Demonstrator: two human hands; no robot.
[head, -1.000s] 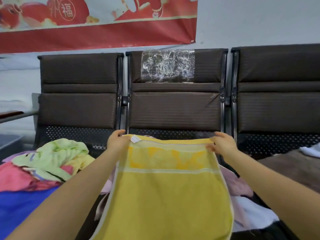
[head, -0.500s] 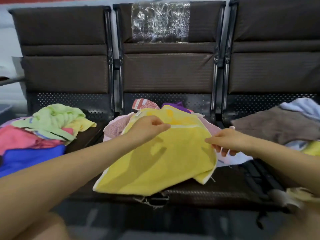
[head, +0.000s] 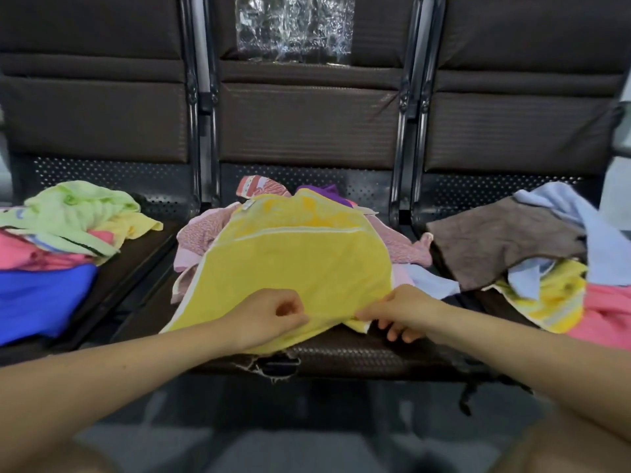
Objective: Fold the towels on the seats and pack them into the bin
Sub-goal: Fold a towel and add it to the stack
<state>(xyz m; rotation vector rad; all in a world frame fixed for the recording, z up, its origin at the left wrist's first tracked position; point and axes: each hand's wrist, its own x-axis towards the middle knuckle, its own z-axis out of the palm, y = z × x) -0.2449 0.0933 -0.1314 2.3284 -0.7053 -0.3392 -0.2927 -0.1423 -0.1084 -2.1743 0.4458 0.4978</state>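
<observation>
While L seat [head: 143,264] carries green/pink/blue towel heap [head: 58,240], L hand [head: 269,319] pinches near edge of yellow towel [head: 293,264], draped over pile on mid seat; R hand [head: 406,310] pinches same edge. Brown towel [head: 502,240] lies on R seat.

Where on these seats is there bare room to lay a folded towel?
Bare patches: the left seat's right strip beside the green towel, and the middle seat's front edge below the yellow towel both hands grip. The right seat's pile is crowded.
</observation>
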